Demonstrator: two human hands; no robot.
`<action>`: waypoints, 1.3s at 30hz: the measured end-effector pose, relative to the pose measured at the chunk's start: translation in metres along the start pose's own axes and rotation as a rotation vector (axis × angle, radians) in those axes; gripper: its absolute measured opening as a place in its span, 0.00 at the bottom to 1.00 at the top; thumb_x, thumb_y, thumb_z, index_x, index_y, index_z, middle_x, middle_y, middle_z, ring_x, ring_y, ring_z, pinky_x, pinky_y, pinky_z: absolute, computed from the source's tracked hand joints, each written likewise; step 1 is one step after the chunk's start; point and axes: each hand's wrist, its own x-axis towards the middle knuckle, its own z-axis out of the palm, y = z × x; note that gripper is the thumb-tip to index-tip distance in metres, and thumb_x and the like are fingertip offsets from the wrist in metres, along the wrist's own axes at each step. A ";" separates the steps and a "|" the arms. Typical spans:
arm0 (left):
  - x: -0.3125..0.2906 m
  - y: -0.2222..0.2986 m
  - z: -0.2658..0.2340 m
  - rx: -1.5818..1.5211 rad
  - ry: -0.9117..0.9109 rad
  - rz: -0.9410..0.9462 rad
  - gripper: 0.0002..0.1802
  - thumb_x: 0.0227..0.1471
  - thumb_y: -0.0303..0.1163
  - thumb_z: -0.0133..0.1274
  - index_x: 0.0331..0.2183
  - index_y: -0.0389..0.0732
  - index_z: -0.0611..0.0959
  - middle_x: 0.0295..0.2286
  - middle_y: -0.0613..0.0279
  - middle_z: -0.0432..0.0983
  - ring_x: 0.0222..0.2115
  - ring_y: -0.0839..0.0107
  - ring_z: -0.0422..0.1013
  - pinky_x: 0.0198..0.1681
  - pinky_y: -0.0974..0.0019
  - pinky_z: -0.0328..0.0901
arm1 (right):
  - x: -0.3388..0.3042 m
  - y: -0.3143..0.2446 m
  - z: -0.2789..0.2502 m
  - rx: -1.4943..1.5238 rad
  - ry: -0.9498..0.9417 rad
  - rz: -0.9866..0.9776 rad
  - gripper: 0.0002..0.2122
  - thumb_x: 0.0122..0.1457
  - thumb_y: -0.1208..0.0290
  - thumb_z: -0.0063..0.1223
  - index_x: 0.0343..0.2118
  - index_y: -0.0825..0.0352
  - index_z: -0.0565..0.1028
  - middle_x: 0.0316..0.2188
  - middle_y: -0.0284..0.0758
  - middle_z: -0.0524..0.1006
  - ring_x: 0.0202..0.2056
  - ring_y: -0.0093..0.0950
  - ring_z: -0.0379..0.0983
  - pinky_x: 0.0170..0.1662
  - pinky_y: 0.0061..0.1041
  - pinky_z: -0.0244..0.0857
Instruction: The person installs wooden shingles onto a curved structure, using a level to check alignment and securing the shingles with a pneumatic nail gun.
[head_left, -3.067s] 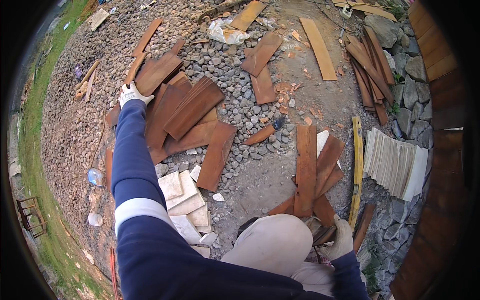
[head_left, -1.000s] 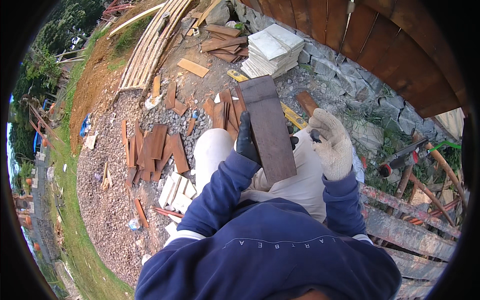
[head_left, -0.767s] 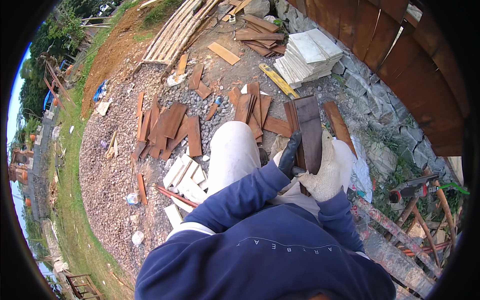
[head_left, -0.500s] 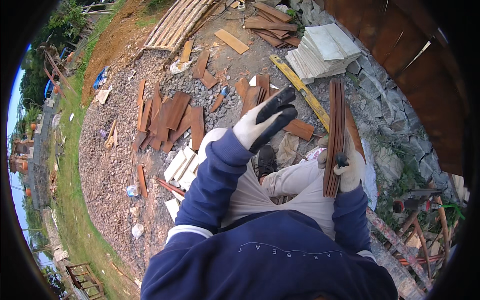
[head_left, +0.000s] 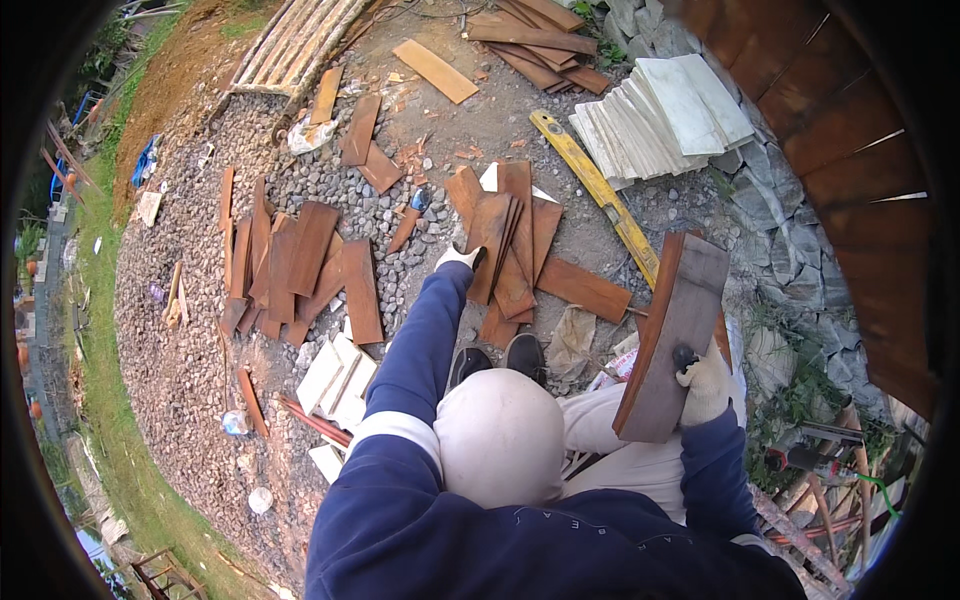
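Note:
My right hand (head_left: 705,385), in a white glove with black fingertips, grips a stack of brown wooden boards (head_left: 672,335) above my right thigh. The stack is tilted, so a wide dark face shows along with the reddish edges. My left arm reaches forward, and my gloved left hand (head_left: 462,257) is closed on the near left edge of some short wooden boards (head_left: 493,235). These lie overlapping on the gravel in front of my shoes, and part of the left fingers is hidden at the boards' edge.
Left of my reach lies a loose pile of wooden boards (head_left: 290,260). A yellow spirit level (head_left: 600,195) rests beside stacked pale tiles (head_left: 655,115). White tile pieces (head_left: 337,378) lie by my left arm. Stones and a rusty metal sheet (head_left: 840,170) border the right.
My left hand has moved from the air down and forward onto the boards on the ground. The stack in my right hand has turned, showing its wide face. My body leans forward.

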 end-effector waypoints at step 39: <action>-0.370 0.266 -0.122 -0.890 -0.581 0.561 0.23 0.54 0.29 0.64 0.51 0.35 0.76 0.42 0.62 0.80 0.38 0.74 0.76 0.43 0.68 0.72 | -0.062 -0.034 0.003 0.300 -0.079 -0.669 0.35 0.56 0.87 0.39 0.70 0.66 0.53 0.52 0.36 0.70 0.33 0.17 0.67 0.40 0.17 0.68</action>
